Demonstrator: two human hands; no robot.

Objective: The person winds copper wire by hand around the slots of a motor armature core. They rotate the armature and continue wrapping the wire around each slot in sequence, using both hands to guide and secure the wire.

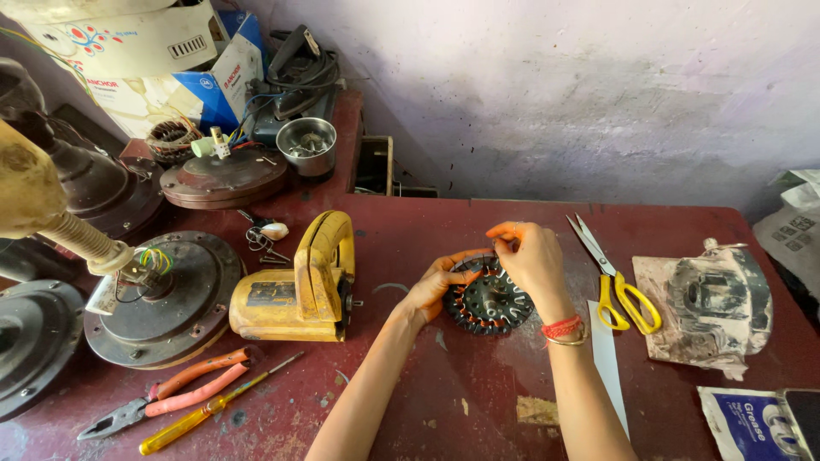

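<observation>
Working on a fan motor stator (489, 300), a round black core ringed with copper-coloured coils, which lies flat on the dark red workbench (444, 401) just in front of the person, between the yellow power tool (299, 286) and the yellow-handled scissors (617, 280). The step in hand looks like hand work on the windings at the stator's far rim, tucking or threading something into a slot. The left hand (434, 286) lies against the stator's left edge, fingers curled around the rim and the thumb on top, steadying it on the bench. The right hand (528, 256) arches over the far right part of the ring with the wrist raised and bent; its thumb and forefinger are pressed together in a pinch at the top edge, though whether they grip a wire or a strip of slot paper is too small to tell. Both forearms come up from the bottom of the view and converge on the stator, and the right wrist carries a red thread and a bangle.

By my judgement the next move calls for a fine, steady pull or push at that pinch while the left hand keeps the core from turning. A long white paper strip (606, 358) lies beside the right forearm, and orange-handled pliers (166, 399) and a yellow-handled screwdriver (213, 408) rest well to the left, near the open fan housing (162, 299)
</observation>
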